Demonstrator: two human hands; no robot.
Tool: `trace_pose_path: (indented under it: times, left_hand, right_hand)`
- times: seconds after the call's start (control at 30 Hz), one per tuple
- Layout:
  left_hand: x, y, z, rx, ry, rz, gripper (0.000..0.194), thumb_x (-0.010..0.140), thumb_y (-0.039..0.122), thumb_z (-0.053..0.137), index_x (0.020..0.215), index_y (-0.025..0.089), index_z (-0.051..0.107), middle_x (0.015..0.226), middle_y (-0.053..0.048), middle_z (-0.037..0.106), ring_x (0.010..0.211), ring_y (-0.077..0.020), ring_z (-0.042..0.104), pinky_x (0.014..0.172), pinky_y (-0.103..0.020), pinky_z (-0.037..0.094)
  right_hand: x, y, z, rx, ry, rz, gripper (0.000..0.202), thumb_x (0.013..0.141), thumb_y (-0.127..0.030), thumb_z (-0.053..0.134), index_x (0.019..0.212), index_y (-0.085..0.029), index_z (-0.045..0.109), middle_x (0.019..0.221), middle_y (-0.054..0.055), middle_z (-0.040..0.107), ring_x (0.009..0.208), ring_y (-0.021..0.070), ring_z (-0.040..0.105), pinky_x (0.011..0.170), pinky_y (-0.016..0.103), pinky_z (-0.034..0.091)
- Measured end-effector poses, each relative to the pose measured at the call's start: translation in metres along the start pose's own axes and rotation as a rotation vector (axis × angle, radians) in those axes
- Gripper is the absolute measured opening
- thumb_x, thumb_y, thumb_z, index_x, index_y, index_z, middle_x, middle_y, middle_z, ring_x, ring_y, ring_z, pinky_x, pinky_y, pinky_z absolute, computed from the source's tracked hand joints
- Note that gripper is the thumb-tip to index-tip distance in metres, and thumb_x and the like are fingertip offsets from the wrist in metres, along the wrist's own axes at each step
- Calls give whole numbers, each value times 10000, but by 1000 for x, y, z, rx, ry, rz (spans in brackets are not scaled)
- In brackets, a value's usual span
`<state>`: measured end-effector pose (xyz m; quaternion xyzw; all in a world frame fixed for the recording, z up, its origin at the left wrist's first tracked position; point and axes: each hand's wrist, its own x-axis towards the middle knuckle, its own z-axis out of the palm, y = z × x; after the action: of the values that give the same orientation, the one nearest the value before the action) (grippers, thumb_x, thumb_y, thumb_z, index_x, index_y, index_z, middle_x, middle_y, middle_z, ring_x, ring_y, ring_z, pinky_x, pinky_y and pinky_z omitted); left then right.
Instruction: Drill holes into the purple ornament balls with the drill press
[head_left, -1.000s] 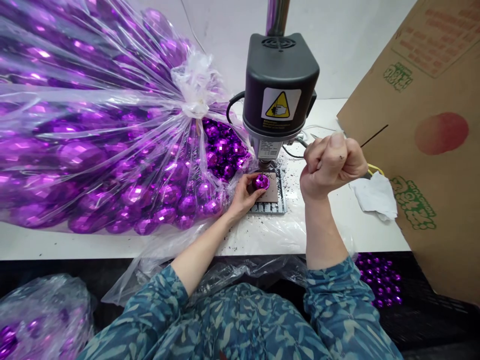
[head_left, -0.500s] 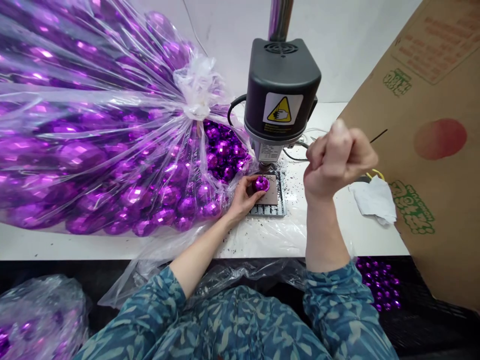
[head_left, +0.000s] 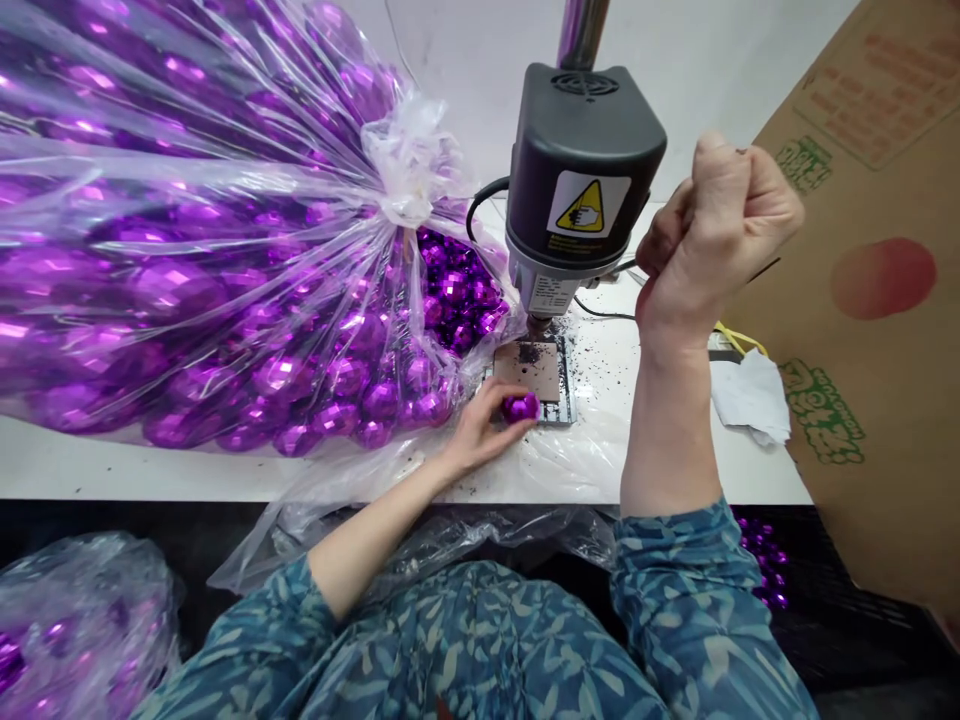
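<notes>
My left hand (head_left: 487, 425) pinches a shiny purple faceted ball (head_left: 521, 407) between thumb and fingers, over the front edge of the drill press base. Behind the ball lies a brown square board (head_left: 536, 375) with a small hole and dark shavings on it. The drill press (head_left: 585, 170) has a dark motor housing with a yellow warning label, and its lower end stands above the board. To its right my right hand (head_left: 724, 230) is raised in a fist around the drill press lever, mostly hidden; a thin dark rod (head_left: 766, 270) shows behind the wrist.
A big clear bag (head_left: 187, 300) full of purple balls covers the left of the white table (head_left: 150, 470). A cardboard box (head_left: 862, 330) stands at the right, with a white cloth (head_left: 750, 395) beside it. Lower left is another plastic bag (head_left: 90, 610); more purple balls (head_left: 765, 560) show lower right.
My left hand has drawn the ball off the middle of the board toward me, uncovering the hole and shavings. My right fist has risen. The whole view has shifted slightly.
</notes>
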<state>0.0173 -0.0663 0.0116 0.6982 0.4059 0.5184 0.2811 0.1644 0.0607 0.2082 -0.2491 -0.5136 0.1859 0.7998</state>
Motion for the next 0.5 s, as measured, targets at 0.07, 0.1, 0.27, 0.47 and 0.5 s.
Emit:
trace_pose_path:
  times: [0.07,0.1,0.27,0.47,0.5]
  left_hand:
    - [-26,17,-9,-37,-215,26,325,891,399,730,1150,210,676,1057,-92,667,982,-211,671,848,-338,572]
    - [-40,24,-14,-55,-363,29,338,895,413,724,1164,212,687,1049,-95,671,960,-206,678,837,-322,575]
    - [-118,31,-36,54,-801,-51,363,965,431,618,1287,270,673,1247,-143,665,1119,-252,677,969,-346,561]
    - [-185,4,-18,61,-446,-517,362,967,415,591,1298,270,628,1306,-123,657,1202,-265,653,1045,-444,550]
    - [-190,-1,-9,-28,-386,-658,366,954,433,603,1278,264,629,1258,-111,680,1159,-258,675,1003,-434,576]
  right_hand:
    - [1,1,1,36,2,2,663,570,-756,629,572,-266,182,398,-113,210,288,34,191,302,286,73]
    - [1,1,2,49,0,3,634,574,-721,642,566,-270,196,391,-115,217,282,37,189,299,289,67]
    - [1,-3,6,95,14,-10,509,835,-306,651,559,-271,225,380,-115,229,288,31,187,330,256,90]
    - [9,-5,9,-34,-4,82,451,936,-200,378,516,-271,229,381,-91,223,327,-27,306,410,183,180]
    - [10,-5,9,-61,1,110,452,935,-278,347,502,-271,219,366,-89,228,318,-33,319,408,185,168]
